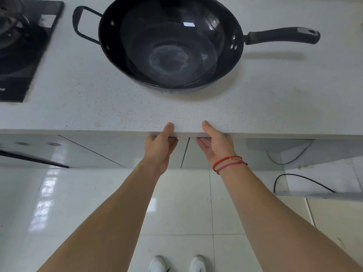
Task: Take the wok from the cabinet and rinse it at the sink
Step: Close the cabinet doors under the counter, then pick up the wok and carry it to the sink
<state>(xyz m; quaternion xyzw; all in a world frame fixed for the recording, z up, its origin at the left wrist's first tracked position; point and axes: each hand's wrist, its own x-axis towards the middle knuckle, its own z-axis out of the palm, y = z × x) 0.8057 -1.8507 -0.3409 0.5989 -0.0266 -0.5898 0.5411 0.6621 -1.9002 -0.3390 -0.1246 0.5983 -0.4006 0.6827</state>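
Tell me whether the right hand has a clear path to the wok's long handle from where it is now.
Probably yes. The right hand grips the counter edge, and only bare countertop lies between it and the long handle of the wok, which points to the right. The hand would have to let go of the edge first.

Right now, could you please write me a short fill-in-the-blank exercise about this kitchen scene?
1. The wok sits on the ____.
2. The red string bracelets are on the ____ wrist.
3. The wok's long handle points toward the person's ____ side.
4. Both hands, left hand and right hand, rest at the countertop's front ____.

Missing words: countertop; right; right; edge
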